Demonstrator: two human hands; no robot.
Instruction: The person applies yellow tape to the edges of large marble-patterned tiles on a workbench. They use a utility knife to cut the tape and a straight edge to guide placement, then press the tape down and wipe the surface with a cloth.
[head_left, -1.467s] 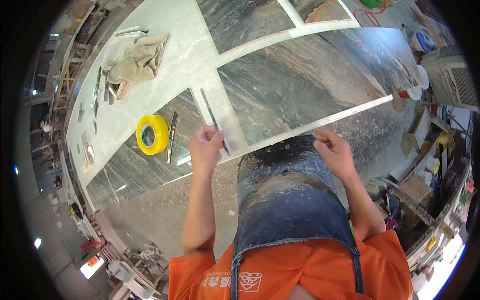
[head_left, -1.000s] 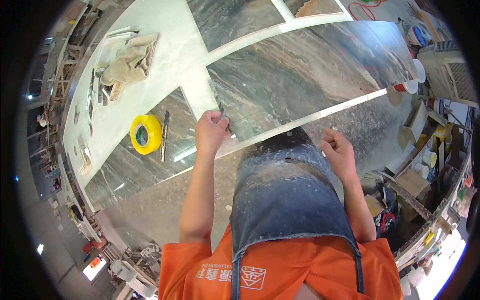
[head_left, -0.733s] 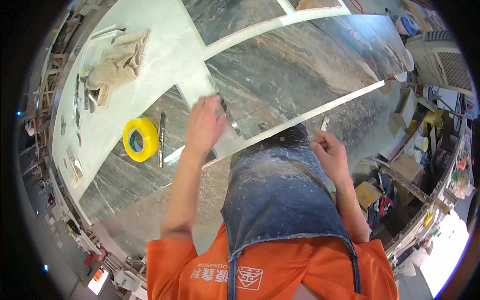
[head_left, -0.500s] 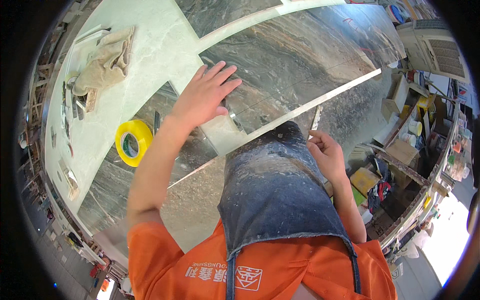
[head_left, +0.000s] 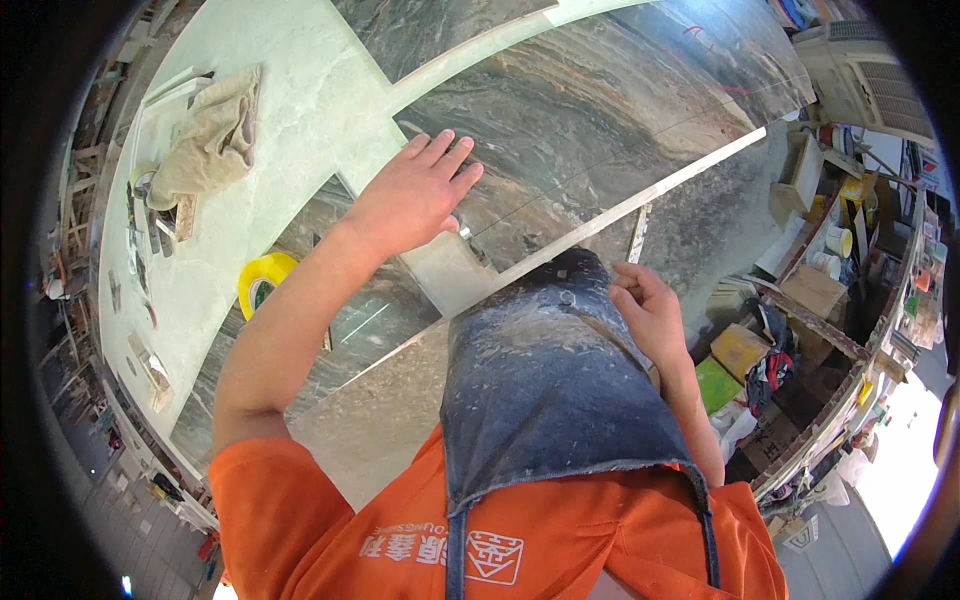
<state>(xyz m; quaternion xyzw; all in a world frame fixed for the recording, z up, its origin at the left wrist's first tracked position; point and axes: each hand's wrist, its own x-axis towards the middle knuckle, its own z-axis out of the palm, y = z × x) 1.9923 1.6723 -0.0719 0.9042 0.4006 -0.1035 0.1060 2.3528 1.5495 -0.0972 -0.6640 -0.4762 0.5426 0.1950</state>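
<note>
My left hand [head_left: 412,195] lies flat, fingers stretched out, on a dark marble-patterned slab [head_left: 560,130] with a thin line drawn along it. Beside its thumb sits a small shiny piece [head_left: 465,232], partly hidden. To the right of my blue apron [head_left: 560,370], my right hand [head_left: 648,312] is closed, thumb against curled fingers. Whatever is in those fingers, if anything, is hidden. Just beyond them a narrow pale strip [head_left: 639,235] shows below the slab's near edge; I cannot tell whether they touch it. A yellow tape roll [head_left: 262,282] is partly covered by my left forearm.
A pale worktop [head_left: 300,120] carries a crumpled beige cloth [head_left: 212,140] and hand tools [head_left: 140,230] at the left. Another dark slab [head_left: 430,30] lies farther off. Boxes, tubs and a wooden crate [head_left: 800,175] crowd the right side.
My left forearm has swung outward to the left and now covers more of the tape roll. The left hand stays on the slab; the right hand has barely shifted. The view has moved slightly.
</note>
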